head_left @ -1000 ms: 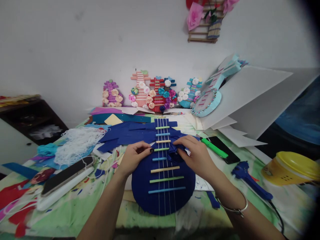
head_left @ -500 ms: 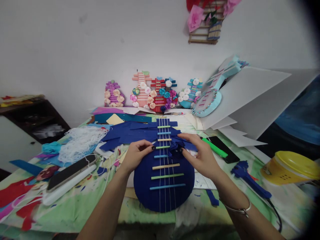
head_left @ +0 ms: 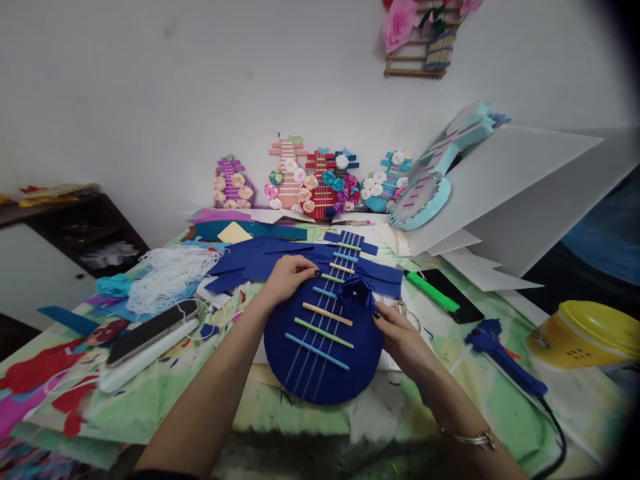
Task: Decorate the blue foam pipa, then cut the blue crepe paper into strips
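Observation:
A dark blue craft lute (head_left: 363, 357), strung with white threads and crossed by coloured strips, lies in front of me with its neck leaning to the right. My left hand (head_left: 290, 279) is closed on its upper left edge, thumb on the front. Gripping the right edge of the round body is my right hand (head_left: 403, 333), its thumb near the rim and its other fingers partly hidden. A dark blue crepe-paper flower (head_left: 356, 293) sits on the upper right of the body, just above my right thumb. Blue paper pieces (head_left: 250, 260) lie behind the lute.
To the right are a black phone (head_left: 465, 307), a green cutter (head_left: 433, 291), a blue glue gun (head_left: 505, 357) with its cord, and a yellow tub (head_left: 575, 337). White yarn (head_left: 165, 277) and a phone (head_left: 153, 333) lie left. Several decorated lutes (head_left: 320, 193) stand against the wall.
The lute has turned so its neck leans right. My right hand has left the flower and moved down to the body's right edge. My left hand has shifted slightly up and right.

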Demonstrator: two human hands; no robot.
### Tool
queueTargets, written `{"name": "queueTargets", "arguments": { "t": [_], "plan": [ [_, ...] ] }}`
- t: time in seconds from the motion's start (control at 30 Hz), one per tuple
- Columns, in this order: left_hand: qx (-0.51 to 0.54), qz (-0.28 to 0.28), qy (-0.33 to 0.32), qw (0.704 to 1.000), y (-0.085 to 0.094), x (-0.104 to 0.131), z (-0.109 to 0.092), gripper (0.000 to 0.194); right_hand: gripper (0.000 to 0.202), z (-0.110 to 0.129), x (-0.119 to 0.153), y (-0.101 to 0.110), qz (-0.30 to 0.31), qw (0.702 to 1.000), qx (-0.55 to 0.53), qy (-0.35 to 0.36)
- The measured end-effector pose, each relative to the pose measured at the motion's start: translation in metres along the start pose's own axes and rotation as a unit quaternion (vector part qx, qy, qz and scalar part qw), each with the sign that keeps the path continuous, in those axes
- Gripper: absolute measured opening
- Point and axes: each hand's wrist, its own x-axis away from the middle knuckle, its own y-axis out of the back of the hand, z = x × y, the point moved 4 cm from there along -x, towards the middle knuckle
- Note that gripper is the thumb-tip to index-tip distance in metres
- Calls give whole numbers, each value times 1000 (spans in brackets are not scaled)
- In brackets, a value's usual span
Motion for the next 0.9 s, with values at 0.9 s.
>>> {"name": "queueTargets", "arguments": {
  "t": [0.9],
  "plan": [
    [-132, -205, -74, 967, -77, 90, -40, 10, 45, -70, 28, -48, -146, 977, 15, 152]
  ]
}}
